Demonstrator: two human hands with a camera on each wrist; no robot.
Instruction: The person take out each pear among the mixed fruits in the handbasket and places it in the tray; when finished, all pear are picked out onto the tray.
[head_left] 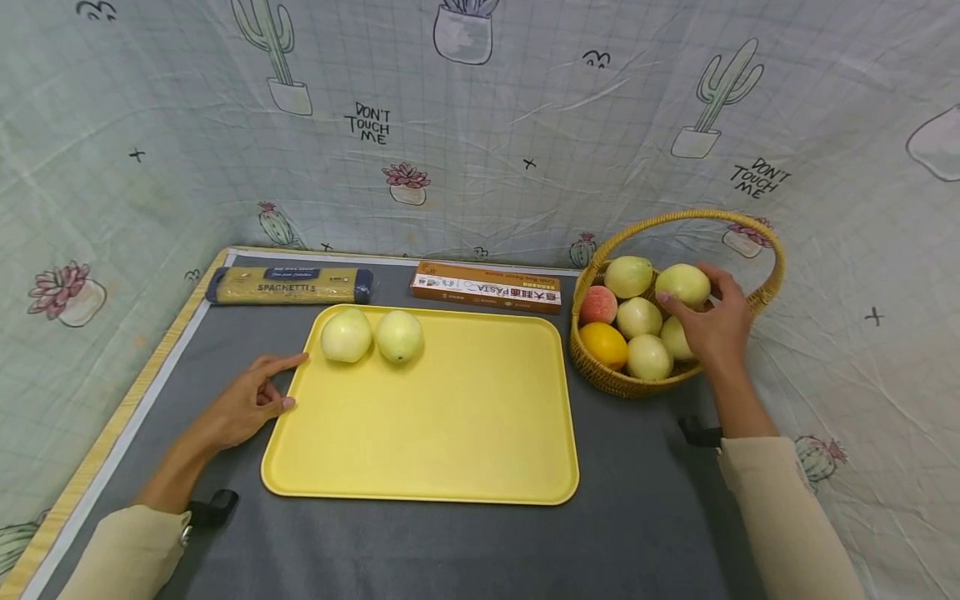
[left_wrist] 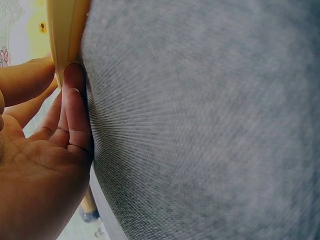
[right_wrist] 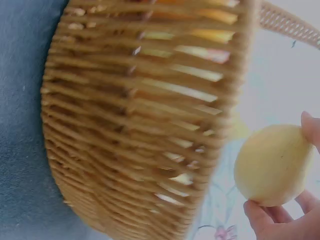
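Observation:
My right hand [head_left: 716, 321] grips a pale green, rounded fruit [head_left: 683, 287] between thumb and fingers, over the right side of the wicker basket [head_left: 611, 383]. In the right wrist view that fruit [right_wrist: 274, 165] appears beyond the rim of the woven wall [right_wrist: 115, 110]. Several similar pale fruits [head_left: 649, 357], a peach [head_left: 598, 305] and an orange [head_left: 603, 346] fill the basket. On the left, my left hand [head_left: 238, 408] holds the edge of the yellow tray [head_left: 427, 425], index finger and thumb at its rim. Two pale green fruits [head_left: 399, 336] lie in the tray's upper left.
Behind the tray lie a yellow spaghetti packet [head_left: 292, 286] and an orange-brown pasta box [head_left: 486, 286]. The basket's arched handle [head_left: 690, 215] rises behind the right hand. Grey cloth [head_left: 450, 550] covers the table, and printed fabric [head_left: 480, 125] hangs around it.

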